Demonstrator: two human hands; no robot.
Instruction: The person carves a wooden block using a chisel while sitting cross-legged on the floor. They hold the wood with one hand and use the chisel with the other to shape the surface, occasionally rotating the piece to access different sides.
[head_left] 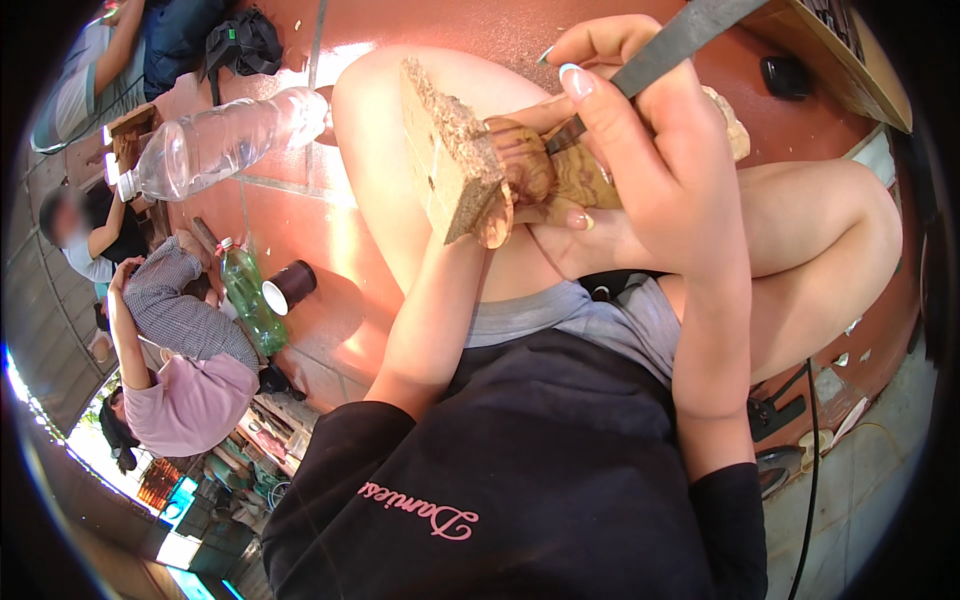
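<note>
My right hand [668, 150] is closed around a flat grey steel tool [668, 58], perhaps a file or chisel. Its narrow end rests against a carved piece of brown-grained wood [524, 160], where the rounded part meets the rest. My left hand [562, 217] grips this wood from below and behind, its thumb along the near side; most of its fingers are hidden. At the carving's left end stands a rough, flat slab [445, 165] that looks like pressed board, seemingly joined to it. The work is held above my lap, between my bent legs.
On the red tiled floor at left are a large clear bottle [215, 145], a green bottle [252, 295] and a dark cup [290, 287]. Other people sit farther left. A black object [785, 77] lies at upper right, near a board [850, 60]; a black cable [813, 470] runs at lower right.
</note>
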